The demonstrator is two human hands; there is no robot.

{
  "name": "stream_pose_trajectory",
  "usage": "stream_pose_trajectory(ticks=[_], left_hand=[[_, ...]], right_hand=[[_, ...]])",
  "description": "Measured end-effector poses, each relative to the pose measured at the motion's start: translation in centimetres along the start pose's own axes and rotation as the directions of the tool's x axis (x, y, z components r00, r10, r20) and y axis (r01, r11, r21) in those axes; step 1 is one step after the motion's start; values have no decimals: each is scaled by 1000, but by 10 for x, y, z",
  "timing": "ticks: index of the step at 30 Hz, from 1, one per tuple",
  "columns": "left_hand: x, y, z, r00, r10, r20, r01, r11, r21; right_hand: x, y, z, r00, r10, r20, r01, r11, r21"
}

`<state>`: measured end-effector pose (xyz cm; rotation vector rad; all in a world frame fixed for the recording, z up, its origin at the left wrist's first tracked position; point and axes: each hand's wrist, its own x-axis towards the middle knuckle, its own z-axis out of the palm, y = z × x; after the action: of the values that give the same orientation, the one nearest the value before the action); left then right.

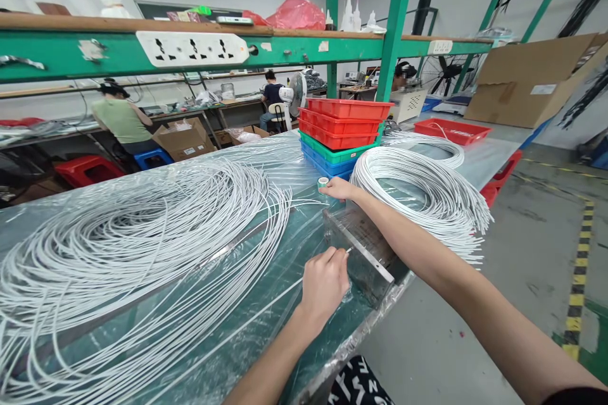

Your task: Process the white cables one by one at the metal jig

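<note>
My left hand (325, 281) is closed in a pinch on the end of a white wire (266, 307) that runs off to the left, close to a metal block (361, 253) at the table's near edge. My right hand (338, 189) reaches forward past the block and rests by a small roll of green tape (323, 182); its fingers are curled around it. A large loose coil of white wire (137, 247) lies to the left. A tidier coil of white wire (422, 190) lies to the right of my right arm.
Stacked red, green and blue bins (344, 133) stand behind the tape; another red tray (451, 131) sits farther right. The table is covered in clear plastic sheet (266, 152). Green shelf frame (396, 25) overhead. Seated people work at benches behind. Cardboard box (527, 82) right.
</note>
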<state>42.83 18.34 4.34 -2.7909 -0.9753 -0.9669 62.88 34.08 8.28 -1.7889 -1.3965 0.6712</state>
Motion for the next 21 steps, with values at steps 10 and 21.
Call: stream_pose_trajectory(ticks=[10, 21], left_hand=[[1, 1, -2, 1000, 6, -11, -6, 1000, -8], [1, 1, 0, 1000, 2, -23, -3, 999, -42]], right_hand=[[-5, -9, -4, 981, 55, 187, -23, 986, -166], [-4, -5, -4, 987, 45, 155, -20, 987, -158]])
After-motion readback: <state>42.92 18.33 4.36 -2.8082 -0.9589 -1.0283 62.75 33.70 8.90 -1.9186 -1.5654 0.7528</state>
